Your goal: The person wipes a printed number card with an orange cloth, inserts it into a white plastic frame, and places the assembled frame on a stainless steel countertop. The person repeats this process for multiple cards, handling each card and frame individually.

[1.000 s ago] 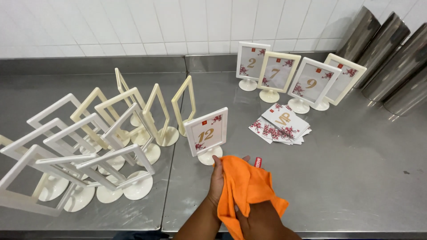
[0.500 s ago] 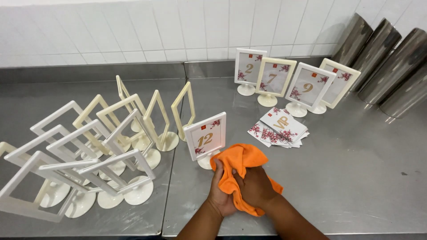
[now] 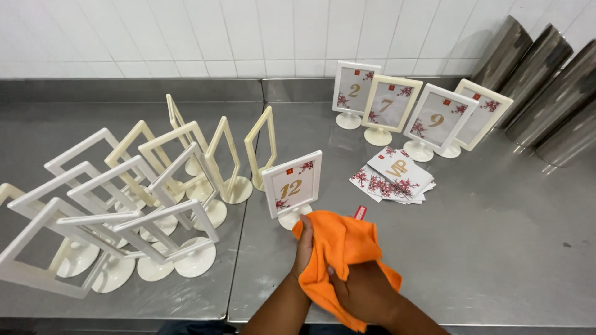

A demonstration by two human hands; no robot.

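Head view, looking down on a brushed stainless-steel table (image 3: 496, 248) against a white tiled wall (image 3: 186, 37). Low in the middle, a crumpled bright orange cleaning cloth (image 3: 341, 248) bunched between both hands, just in front of a white plastic stand-up sign frame holding a floral numbered card (image 3: 293, 186). Left hand (image 3: 304, 248) curled round the cloth's left edge, fingers hidden beneath the fabric, grip closed on it. Right hand (image 3: 363, 288) pressed in from below and the right, fingers folded over a fold of the cloth, grip likewise closed; thumb position hard to make out under the cloth. Probably gathered this way to form a wad rather than left flat, though not certain. A small red tag (image 3: 360, 212) sticking out at the cloth's upper edge.

To the left, a crowd of empty cream and white frames on round bases (image 3: 155, 205), standing at mixed angles, close together, some touching. At the back right, a row of four filled frames with floral cards (image 3: 410, 111), upright and facing forward, apparently grouped apart from the empty ones. Between that row and the cloth, a loose fanned stack of floral printed cards (image 3: 394, 180) lying flat, near the single filled frame but not touching it. Far right, several slanted dull metal cylinders (image 3: 546, 80) leaning against the wall.
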